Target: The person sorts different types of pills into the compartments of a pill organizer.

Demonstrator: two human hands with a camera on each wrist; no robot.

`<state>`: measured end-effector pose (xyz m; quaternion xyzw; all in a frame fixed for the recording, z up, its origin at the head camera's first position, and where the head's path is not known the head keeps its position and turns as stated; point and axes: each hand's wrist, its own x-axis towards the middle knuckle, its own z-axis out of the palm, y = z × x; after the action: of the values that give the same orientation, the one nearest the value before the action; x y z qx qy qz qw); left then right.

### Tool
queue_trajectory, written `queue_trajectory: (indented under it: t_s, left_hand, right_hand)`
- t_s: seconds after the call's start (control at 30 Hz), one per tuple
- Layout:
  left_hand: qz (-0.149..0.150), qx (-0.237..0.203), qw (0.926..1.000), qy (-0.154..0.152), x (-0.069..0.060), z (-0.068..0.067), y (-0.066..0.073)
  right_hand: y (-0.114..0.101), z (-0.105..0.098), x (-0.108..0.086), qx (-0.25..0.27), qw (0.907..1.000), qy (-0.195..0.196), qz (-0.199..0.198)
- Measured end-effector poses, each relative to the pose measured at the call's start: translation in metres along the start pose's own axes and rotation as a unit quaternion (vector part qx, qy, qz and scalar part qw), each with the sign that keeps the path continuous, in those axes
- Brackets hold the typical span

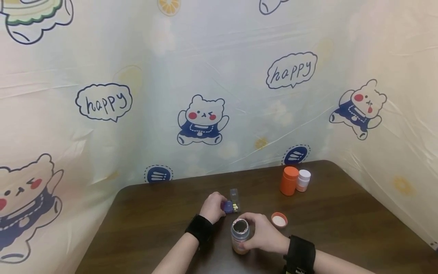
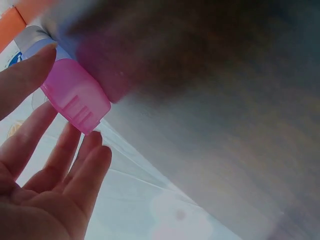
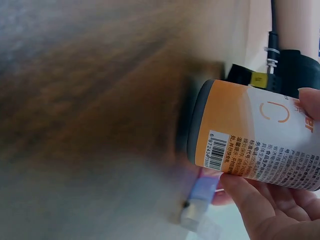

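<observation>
An uncapped bottle [image 1: 238,236] w/ an orange-and-white label is held mouth up over the near part of the dark table [image 1: 147,224], near the pill case [image 1: 228,207]. It's gripped by the R hand [image 1: 262,233], w/ thumb and fingers curled round its side, prob. so the mouth is left clear. Whether its base is rested on the table can't be told.

The pill case is pinched at its pink end [image 2: 82,102] b/w thumb and fingers of the L hand [image 1: 213,207], prob. for steadying w/out the open compartment being covered. Pale pills [image 1: 235,206] are held in that compartment; its clear lid [image 1: 234,194] is flipped back.

An orange cap [image 1: 279,220] is laid inside-up just beside the R hand, prob. b/c it belongs to the held bottle. Farther back, an orange bottle [image 1: 289,182] and a white bottle [image 1: 303,180] are stood side by side, closed, presumably out of the way.

Qty: 3 bottles, 1 loose cap, 1 case, 2 hands, 2 black wristbands [image 1: 199,229]; several pills, exact no. unclear.
</observation>
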<state>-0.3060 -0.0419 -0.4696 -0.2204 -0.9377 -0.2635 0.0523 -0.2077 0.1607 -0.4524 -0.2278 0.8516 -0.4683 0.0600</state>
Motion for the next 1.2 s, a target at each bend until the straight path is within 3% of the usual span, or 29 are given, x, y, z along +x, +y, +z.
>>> queue_trajectory:
  t_s: [0.27,0.47,0.6,0.7,0.77,0.83,0.93,1.07,1.2]
  left_hand:
    - [-0.001,0.005,0.9994,0.033,-0.011,-0.003,0.0]
    - [0.014,-0.012,0.9987,0.047,-0.036,-0.015,0.001]
    - [0.027,-0.065,0.9963,0.049,-0.057,-0.023,0.007]
    - [0.045,-0.135,0.9882,0.058,-0.071,-0.025,0.016]
    - [0.06,-0.189,0.9787,0.051,-0.08,-0.025,0.022]
    - [0.069,-0.245,0.9668,0.024,-0.086,-0.023,0.029]
    - [0.077,-0.29,0.9536,-0.021,-0.093,-0.02,0.036]
    - [0.083,-0.292,0.9517,-0.044,-0.098,-0.014,0.041]
    - [0.066,-0.299,0.9508,-0.045,-0.098,-0.006,0.044]
  right_hand:
    - [0.002,0.001,-0.003,0.005,0.9999,-0.002,0.014]
    - [0.004,-0.01,-0.009,0.004,0.9993,-0.028,0.025]
    - [0.013,-0.032,-0.014,-0.04,0.9987,-0.002,0.031]
    - [0.023,-0.051,-0.017,-0.073,0.9956,0.027,0.053]
    - [0.031,-0.062,-0.019,-0.099,0.9917,0.043,0.071]
    - [0.04,-0.07,-0.021,-0.13,0.9858,0.059,0.089]
    - [0.051,-0.077,-0.022,-0.161,0.979,0.065,0.106]
    - [0.06,-0.079,-0.022,-0.166,0.9762,0.058,0.127]
    - [0.064,-0.079,-0.021,-0.17,0.9734,0.064,0.14]
